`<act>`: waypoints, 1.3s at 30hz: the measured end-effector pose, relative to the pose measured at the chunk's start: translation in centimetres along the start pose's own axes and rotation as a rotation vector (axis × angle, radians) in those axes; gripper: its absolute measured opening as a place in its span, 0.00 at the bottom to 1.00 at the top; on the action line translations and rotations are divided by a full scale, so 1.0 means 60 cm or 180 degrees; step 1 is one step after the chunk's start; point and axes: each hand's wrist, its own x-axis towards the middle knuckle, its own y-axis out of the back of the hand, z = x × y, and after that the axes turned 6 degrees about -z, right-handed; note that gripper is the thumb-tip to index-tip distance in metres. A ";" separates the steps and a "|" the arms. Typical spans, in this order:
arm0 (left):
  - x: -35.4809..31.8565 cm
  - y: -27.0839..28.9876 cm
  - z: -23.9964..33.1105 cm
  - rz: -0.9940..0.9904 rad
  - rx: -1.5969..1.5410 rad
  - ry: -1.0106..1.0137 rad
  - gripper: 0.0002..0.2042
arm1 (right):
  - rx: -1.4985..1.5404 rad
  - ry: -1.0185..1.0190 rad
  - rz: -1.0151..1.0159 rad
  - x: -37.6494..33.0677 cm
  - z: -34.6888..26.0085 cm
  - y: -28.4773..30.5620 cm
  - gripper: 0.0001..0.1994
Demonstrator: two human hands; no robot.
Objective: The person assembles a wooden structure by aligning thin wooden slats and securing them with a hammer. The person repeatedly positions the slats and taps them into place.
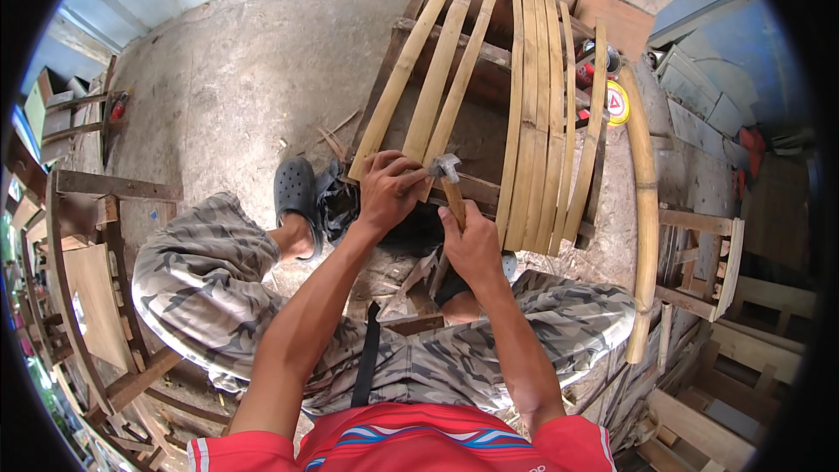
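Observation:
My right hand point(473, 243) is wrapped around the wooden handle of a hammer point(454, 201). The hammer's metal head is up against the end area of a bamboo slat point(461, 87), close to my left fingertips. My left hand point(391, 188) lies over the near ends of the left-hand bamboo slats point(428, 65), thumb and fingers pinched together. Whatever is between those fingertips is too small or hidden to tell. Several more bamboo slats point(535, 122) lie side by side on the right of a dark wooden frame point(476, 54), with a gap between the two groups.
A thick bamboo pole point(644, 183) lies along the right. Beside the slats sit a round yellow-rimmed lid point(617, 103) and cans. Wooden frames point(699, 262) stand at the right, a wooden chair-like frame point(114, 185) at the left. Black plastic point(336, 197) lies near my clog point(297, 201).

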 end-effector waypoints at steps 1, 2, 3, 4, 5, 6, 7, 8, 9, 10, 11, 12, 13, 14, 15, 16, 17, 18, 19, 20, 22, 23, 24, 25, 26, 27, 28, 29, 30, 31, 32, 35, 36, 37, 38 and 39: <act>-0.002 0.000 -0.001 0.0022 -0.0024 0.0007 0.07 | 0.0067 0.0060 0.0084 -0.002 -0.008 0.002 0.14; -0.002 0.000 -0.005 0.0015 0.0001 0.0011 0.07 | 0.0135 0.0119 0.0168 -0.002 -0.012 0.001 0.14; 0.002 -0.001 -0.004 0.0000 0.0011 0.0008 0.07 | 0.0127 0.0171 0.0206 -0.003 -0.011 -0.001 0.15; 0.004 0.000 -0.002 -0.0015 0.0022 0.0004 0.07 | 0.0118 0.0222 0.0244 -0.002 -0.008 -0.004 0.15; 0.003 0.000 0.002 -0.0066 -0.0019 0.0054 0.07 | 0.0109 0.0274 0.0284 -0.002 -0.004 -0.006 0.15; 0.002 0.002 0.002 -0.0109 -0.0050 0.0099 0.06 | 0.0030 0.0190 0.0193 -0.001 0.000 -0.007 0.15; 0.003 0.004 0.002 -0.0153 -0.0082 0.0143 0.05 | -0.0048 0.0106 0.0104 0.000 0.004 -0.008 0.15; 0.004 0.003 0.002 -0.0112 -0.0078 0.0104 0.06 | -0.0126 0.0021 0.0015 0.001 0.005 -0.008 0.15; 0.003 0.003 0.003 -0.0071 -0.0070 0.0079 0.07 | -0.0020 0.0097 0.0106 -0.001 0.001 -0.007 0.15; 0.002 0.003 0.003 -0.0030 -0.0062 0.0055 0.07 | 0.0086 0.0172 0.0197 -0.003 -0.008 -0.004 0.15; 0.002 0.003 0.001 -0.0030 -0.0014 0.0038 0.07 | 0.0192 0.0247 0.0288 -0.005 -0.014 -0.003 0.15; 0.004 0.002 -0.001 -0.0034 0.0027 0.0018 0.07 | 0.0259 0.0317 0.0360 -0.005 -0.016 -0.005 0.15; 0.004 0.002 -0.002 -0.0037 0.0069 -0.0001 0.07 | 0.0326 0.0388 0.0432 -0.005 -0.017 -0.006 0.15; 0.001 0.002 -0.002 -0.0047 0.0064 0.0016 0.07 | 0.0394 0.0459 0.0504 -0.006 -0.018 -0.007 0.15; 0.002 0.001 -0.002 -0.0049 0.0057 0.0020 0.07 | 0.0172 0.0274 0.0303 -0.004 -0.012 -0.007 0.15; 0.003 0.001 -0.002 -0.0050 0.0049 0.0024 0.07 | -0.0049 0.0088 0.0101 -0.002 -0.002 -0.008 0.15; 0.003 0.001 0.000 -0.0048 0.0042 0.0016 0.07 | -0.0270 -0.0098 -0.0100 -0.001 0.003 -0.008 0.15; 0.002 0.002 0.000 -0.0046 0.0044 0.0018 0.07 | -0.0155 -0.0055 -0.0033 -0.001 -0.001 -0.007 0.15; 0.001 0.003 0.000 -0.0044 0.0047 0.0019 0.07 | -0.0040 -0.0011 0.0035 -0.004 -0.010 -0.005 0.15; 0.004 0.003 -0.002 -0.0035 0.0060 0.0011 0.07 | 0.0076 0.0032 0.0102 -0.004 -0.015 -0.004 0.15; 0.007 0.003 0.002 -0.0036 0.0070 0.0003 0.07 | 0.0182 0.0206 0.0241 -0.005 -0.012 -0.007 0.15; 0.006 0.003 0.004 -0.0043 0.0059 0.0024 0.07 | 0.0234 0.0292 0.0312 -0.006 -0.009 -0.009 0.15; 0.005 0.003 0.002 -0.0041 0.0052 0.0034 0.07 | 0.0105 0.0188 0.0220 -0.004 -0.005 -0.011 0.15; 0.005 0.002 0.002 -0.0040 0.0045 0.0044 0.07 | -0.0025 0.0082 0.0128 -0.003 0.001 -0.013 0.15; 0.004 0.001 0.001 -0.0034 0.0035 0.0037 0.07 | -0.0154 -0.0023 0.0037 -0.002 0.004 -0.014 0.15; 0.002 0.001 -0.001 -0.0028 0.0033 0.0042 0.07 | -0.0018 0.0032 0.0117 -0.003 -0.002 -0.011 0.15; 0.001 0.001 -0.002 -0.0022 0.0031 0.0049 0.07 | 0.0117 0.0088 0.0196 -0.006 -0.013 -0.006 0.15; 0.001 0.001 -0.006 -0.0023 0.0070 0.0034 0.07 | 0.0253 0.0143 0.0275 -0.007 -0.019 -0.004 0.15; 0.003 0.001 -0.006 -0.0033 0.0095 0.0018 0.07 | 0.0316 0.0275 0.0386 -0.008 -0.018 -0.005 0.15; 0.004 0.001 -0.004 -0.0042 0.0120 0.0002 0.07 | 0.0379 0.0407 0.0496 -0.009 -0.018 -0.007 0.15; 0.003 0.001 -0.002 -0.0054 0.0091 0.0028 0.07 | 0.0442 0.0540 0.0607 -0.009 -0.015 -0.009 0.14; 0.006 -0.001 0.001 -0.0058 0.0027 0.0038 0.07 | -0.0263 -0.0015 0.0029 -0.004 0.019 -0.018 0.15; 0.004 0.001 0.000 -0.0047 0.0033 0.0050 0.07 | -0.0147 -0.0003 0.0066 -0.004 0.011 -0.015 0.15; 0.003 0.001 -0.001 -0.0037 0.0039 0.0061 0.07 | -0.0031 0.0008 0.0103 -0.005 -0.002 -0.009 0.15; 0.005 0.001 -0.004 -0.0022 0.0059 0.0045 0.07 | 0.0085 0.0019 0.0139 -0.005 -0.010 -0.006 0.15; 0.006 0.002 -0.002 -0.0023 0.0069 0.0031 0.06 | 0.0151 0.0089 0.0193 -0.006 -0.010 -0.008 0.15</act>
